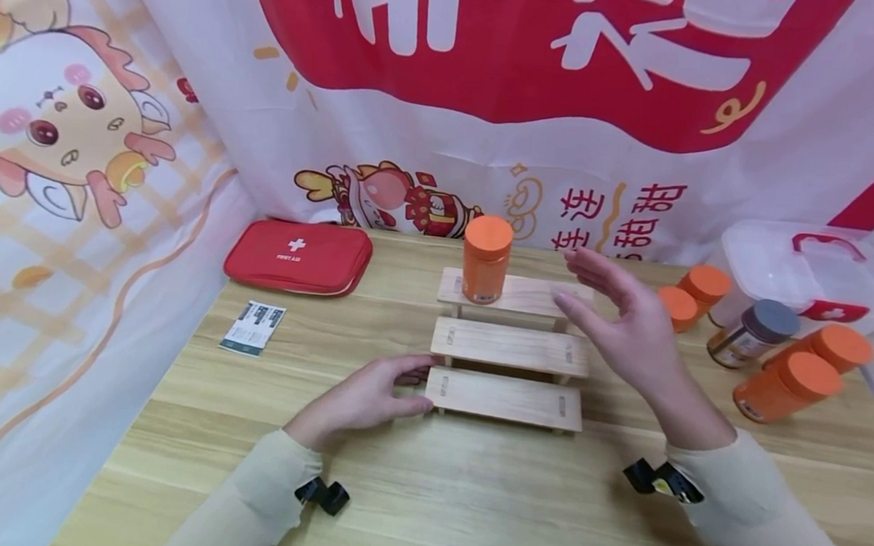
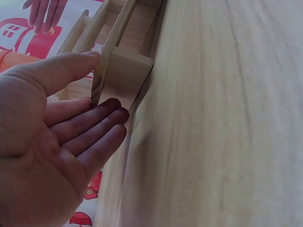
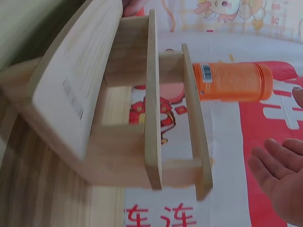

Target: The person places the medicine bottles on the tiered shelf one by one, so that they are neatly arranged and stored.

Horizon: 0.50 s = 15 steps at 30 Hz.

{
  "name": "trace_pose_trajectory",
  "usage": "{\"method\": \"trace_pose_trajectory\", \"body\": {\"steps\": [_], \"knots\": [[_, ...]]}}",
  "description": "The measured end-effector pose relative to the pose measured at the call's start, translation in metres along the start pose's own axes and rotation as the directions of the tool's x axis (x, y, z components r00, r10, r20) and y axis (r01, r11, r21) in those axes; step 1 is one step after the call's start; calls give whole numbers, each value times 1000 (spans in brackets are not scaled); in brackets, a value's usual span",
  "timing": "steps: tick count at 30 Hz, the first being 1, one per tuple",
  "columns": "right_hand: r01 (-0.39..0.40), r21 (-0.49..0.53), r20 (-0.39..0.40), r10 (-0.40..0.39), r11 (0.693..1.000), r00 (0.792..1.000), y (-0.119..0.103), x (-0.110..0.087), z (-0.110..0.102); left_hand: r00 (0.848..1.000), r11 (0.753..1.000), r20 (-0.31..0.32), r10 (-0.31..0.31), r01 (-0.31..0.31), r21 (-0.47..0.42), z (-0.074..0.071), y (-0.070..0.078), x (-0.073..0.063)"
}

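A pale wooden three-step display stand (image 1: 504, 398) stands on the table. On the left part of its top step is an orange bottle (image 1: 486, 263) with an orange lid, upright. My left hand (image 1: 369, 394) is at the left end of the lowest step. In the left wrist view, the thumb and index finger of that hand (image 2: 52, 127) pinch the step's end, the other fingers extended beside it. Near the right end of the top step, my right hand (image 1: 632, 335) is raised with fingers apart, holding nothing. The right wrist view shows the bottle (image 3: 232, 82) apart from that hand (image 3: 279, 175).
To the right stand several orange-lidded bottles (image 1: 786, 386) and a grey-lidded bottle (image 1: 755, 332). Behind them is a clear plastic box (image 1: 776, 260) with a red handle. A red first-aid pouch (image 1: 299, 256) and a printed card (image 1: 253, 327) lie at the left. Printed cloth hangs behind the table.
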State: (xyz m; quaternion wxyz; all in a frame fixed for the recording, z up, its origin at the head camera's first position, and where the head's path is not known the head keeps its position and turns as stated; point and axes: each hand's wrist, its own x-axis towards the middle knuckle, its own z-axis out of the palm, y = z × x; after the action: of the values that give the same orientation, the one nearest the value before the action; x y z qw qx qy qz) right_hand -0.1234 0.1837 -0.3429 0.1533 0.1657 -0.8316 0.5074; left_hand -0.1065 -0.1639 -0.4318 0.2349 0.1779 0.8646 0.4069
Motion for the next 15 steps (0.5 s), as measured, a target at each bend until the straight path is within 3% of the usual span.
{"method": "trace_pose_trajectory", "body": {"steps": [5,15], "knots": [[-18,-63,-44,15,998,999,6,-12,-18,1000,1000,-4,9,-9,13,0,1,0],[-182,-119,-123,168,976,978,17,-40,-55,1000,999,-6,9,-9,37,0,0,1]]}}
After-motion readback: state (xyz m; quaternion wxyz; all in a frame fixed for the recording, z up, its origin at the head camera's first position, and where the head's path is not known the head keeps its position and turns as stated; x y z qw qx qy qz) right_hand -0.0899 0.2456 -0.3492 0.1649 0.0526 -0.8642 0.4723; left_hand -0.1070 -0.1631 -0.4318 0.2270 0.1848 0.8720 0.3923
